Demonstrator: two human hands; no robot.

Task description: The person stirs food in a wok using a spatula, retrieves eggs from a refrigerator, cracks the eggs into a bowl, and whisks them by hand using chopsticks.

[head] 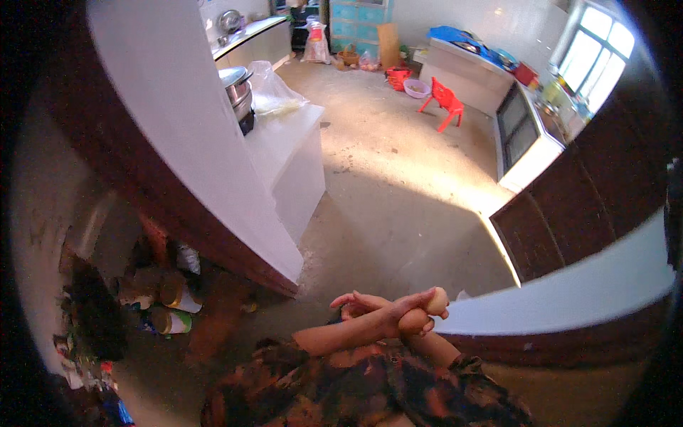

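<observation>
My forearms cross in front of my patterned top, low in the view. My left hand [405, 314] reaches to the right, over the other arm, with its fingers around two rounded things that look like eggs. The upper egg [437, 301] is pale; the lower egg [413, 322] is browner and lies against the palm. My right hand [356, 305] comes out to the left from beneath my left forearm. Some of its fingers are extended and others curled; whether it holds anything cannot be made out.
A doorway frames a kitchen. At its left are a white wall edge [213, 160] and a counter [291, 139] with a steel pot [237, 91]; at its right is a dark door [565, 213]. A red plastic chair [445, 101] stands on the floor beyond. Buckets [173, 322] sit lower left.
</observation>
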